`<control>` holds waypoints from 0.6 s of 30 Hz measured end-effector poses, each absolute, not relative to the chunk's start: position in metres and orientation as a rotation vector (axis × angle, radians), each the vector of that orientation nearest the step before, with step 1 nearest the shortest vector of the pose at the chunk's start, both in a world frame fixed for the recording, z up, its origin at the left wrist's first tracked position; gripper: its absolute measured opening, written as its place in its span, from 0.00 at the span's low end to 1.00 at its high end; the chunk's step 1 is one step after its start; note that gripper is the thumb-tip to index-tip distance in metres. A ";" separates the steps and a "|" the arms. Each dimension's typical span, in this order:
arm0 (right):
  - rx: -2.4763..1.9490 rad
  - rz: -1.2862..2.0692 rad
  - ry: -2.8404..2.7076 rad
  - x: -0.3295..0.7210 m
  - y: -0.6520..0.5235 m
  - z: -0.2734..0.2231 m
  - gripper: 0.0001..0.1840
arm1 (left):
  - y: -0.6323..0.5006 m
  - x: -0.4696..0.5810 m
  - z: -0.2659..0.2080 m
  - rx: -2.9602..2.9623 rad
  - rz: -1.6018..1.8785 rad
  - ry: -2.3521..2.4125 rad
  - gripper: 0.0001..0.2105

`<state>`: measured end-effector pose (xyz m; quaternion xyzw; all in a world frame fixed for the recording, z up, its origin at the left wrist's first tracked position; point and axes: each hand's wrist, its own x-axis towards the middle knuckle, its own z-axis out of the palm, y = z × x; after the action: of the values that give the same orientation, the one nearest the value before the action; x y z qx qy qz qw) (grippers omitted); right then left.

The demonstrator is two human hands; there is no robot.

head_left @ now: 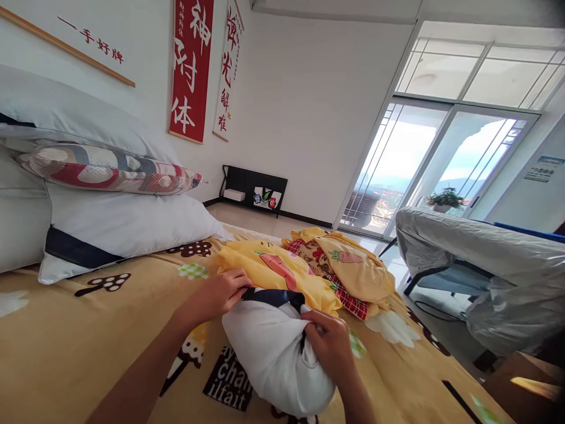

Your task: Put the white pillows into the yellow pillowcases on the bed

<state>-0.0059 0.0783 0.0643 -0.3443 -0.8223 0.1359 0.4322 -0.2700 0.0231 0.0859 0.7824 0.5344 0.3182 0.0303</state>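
In the head view, a bunched white pillow [273,353] with a navy band lies on the bed in front of me. My left hand [232,291] has its fingers closed at the pillow's far left edge, by the navy band and against yellow cloth. At the right side, my right hand [326,338] pinches a gathered fold of the white fabric. Just beyond both hands spreads a yellow pillowcase [247,259] with a carrot print. Part of the pillow's far edge is hidden by folds and fingers.
Behind the yellow case lies a red plaid pillow [353,297] partly under a carrot-print cover [366,265]. Stacked pillows [128,227] stand on the left. The bed [145,312] has a tan printed sheet; plastic-covered furniture [494,253] is at right.
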 end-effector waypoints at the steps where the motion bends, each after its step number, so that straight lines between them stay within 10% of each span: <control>1: -0.781 0.323 -2.064 -0.005 0.079 0.063 0.14 | 0.030 -0.270 0.081 2.431 1.010 1.656 0.12; 18: -0.519 0.070 -2.198 -0.030 0.061 0.047 0.09 | 0.019 -0.234 0.087 1.957 1.153 1.286 0.15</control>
<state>-0.0298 0.0613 0.0473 -0.2077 -0.8798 0.0280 0.4267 -0.2344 0.0192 0.0869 0.7235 0.4752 0.4263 0.2626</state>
